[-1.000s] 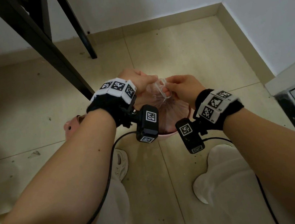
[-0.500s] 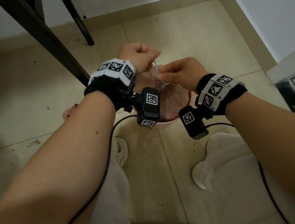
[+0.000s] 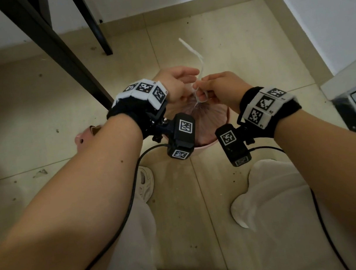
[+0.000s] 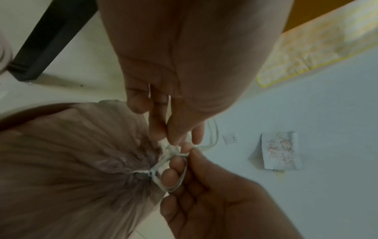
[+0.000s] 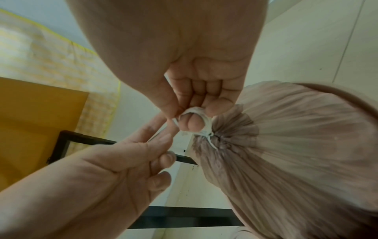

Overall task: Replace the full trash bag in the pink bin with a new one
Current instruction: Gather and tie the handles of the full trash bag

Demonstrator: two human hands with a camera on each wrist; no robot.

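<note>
The left hand [image 3: 174,85] pinches the white drawstring [image 3: 193,57] above the gathered trash bag [image 3: 206,117]; the bag sits in the pink bin [image 3: 206,146] on the floor; the right hand [image 3: 223,89] has fingers hooked through the drawstring's loop.

Beige tiled floor [image 3: 217,44], pink bin [image 3: 206,145] standing on it, black table legs [image 3: 98,31], scattered specks

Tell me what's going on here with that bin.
A person is tying shut the translucent, gathered trash bag that sits in the pink plastic bin. The right hand has the white drawstring looped around its fingertips, and the left hand pinches the string's other strand. The bag hasn't been lifted out yet.
</note>
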